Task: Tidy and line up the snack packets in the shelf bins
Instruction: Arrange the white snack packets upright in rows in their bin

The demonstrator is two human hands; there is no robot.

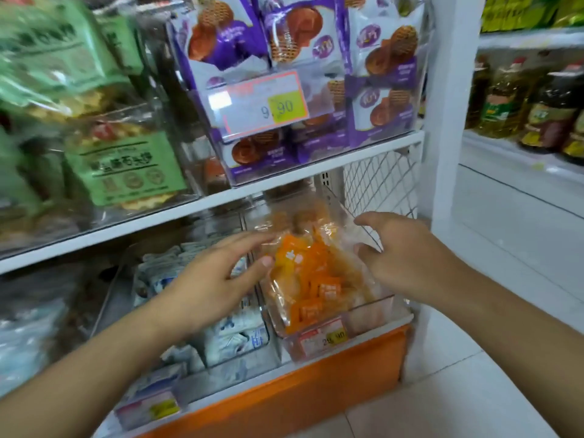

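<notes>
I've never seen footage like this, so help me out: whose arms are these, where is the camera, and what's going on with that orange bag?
There is no machine here. These are a person's two bare hands, filmed by one wide-angle camera worn on the head, looking forward and down, so the arms reach in from the bottom edge.

The person faces a shop shelf. The left hand and right hand sit on either side of a clear packet of orange snacks, which stands in a clear bin on the lower shelf. Fingers touch its sides; how firm the hold is, blur hides.

Beside it lie white-and-blue packets. Above are purple waffle packets behind a price tag, with green packets to their left.
</notes>
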